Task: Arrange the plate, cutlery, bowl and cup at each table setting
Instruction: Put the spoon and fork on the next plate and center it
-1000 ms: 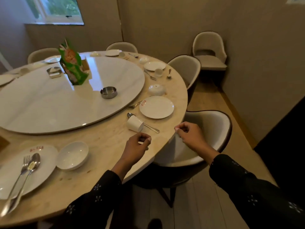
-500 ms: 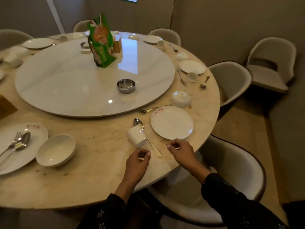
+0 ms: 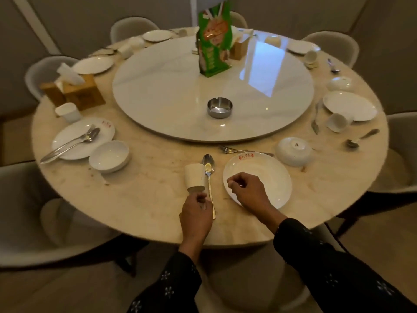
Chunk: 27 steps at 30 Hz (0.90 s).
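While both curled hands hover near the desk's [image 3: 144,213] near edge, left hand [image 3: 195,214] touching tipped cup [image 3: 194,178] and hiding spoon [image 3: 209,170] handle, grip unclear, right hand [image 3: 246,192] empty-fisted over plate [image 3: 268,175], fork [image 3: 239,150] partly hidden behind plate, upturned bowl [image 3: 293,150] beyond, bare desk leftward.

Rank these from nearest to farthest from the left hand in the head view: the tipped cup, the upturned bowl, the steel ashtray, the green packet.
From the left hand:
1. Tipped cup, just ahead, at the fingers.
2. Upturned bowl, off to the right, past the plate.
3. Steel ashtray, ahead on the turntable's near edge.
4. Green packet, far side of the turntable.
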Available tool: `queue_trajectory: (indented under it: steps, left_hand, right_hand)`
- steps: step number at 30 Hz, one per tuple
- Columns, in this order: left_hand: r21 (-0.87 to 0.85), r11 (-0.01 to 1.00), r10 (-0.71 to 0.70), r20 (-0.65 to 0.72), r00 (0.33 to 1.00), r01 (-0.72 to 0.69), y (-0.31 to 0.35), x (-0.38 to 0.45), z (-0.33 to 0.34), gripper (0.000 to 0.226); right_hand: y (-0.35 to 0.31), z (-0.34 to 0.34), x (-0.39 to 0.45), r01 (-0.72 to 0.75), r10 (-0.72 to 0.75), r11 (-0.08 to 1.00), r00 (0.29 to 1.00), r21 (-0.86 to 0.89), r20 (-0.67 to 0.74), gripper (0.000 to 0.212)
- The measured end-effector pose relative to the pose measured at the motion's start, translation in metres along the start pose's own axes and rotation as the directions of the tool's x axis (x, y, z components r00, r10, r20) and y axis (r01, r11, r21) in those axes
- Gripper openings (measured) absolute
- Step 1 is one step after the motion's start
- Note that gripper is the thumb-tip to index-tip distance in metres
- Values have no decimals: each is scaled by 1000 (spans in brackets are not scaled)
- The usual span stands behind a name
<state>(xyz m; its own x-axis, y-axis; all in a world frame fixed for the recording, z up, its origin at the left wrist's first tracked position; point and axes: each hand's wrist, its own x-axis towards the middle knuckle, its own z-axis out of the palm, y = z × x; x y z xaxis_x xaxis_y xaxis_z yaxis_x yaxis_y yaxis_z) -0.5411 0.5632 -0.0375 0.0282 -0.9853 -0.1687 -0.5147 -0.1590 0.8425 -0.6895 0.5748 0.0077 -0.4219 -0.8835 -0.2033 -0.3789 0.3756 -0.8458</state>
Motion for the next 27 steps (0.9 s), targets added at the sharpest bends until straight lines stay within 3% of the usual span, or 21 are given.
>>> queue_trajectory:
  steps: [4,9,19,27]
  left_hand:
    - [199,977,-45,-174,984,80,16,-7,30,26]
    - [343,931,-38,-254,966,126,23,-13,58,27]
    - [371,904,-121,-251,960,211,41,-1,69,33]
    - [296,913,-164,-367,916,282,47,-1,80,16]
  right_hand:
    - [18,-24,-4,47,-51,998,994,43,99,13]
    - [46,-57,-9,36,-49,994,990,99,135,11]
    - [66,-100,2,11,-34,989,988,145,153,13]
    - [65,-105,23,-2,-22,989,986,150,162,14]
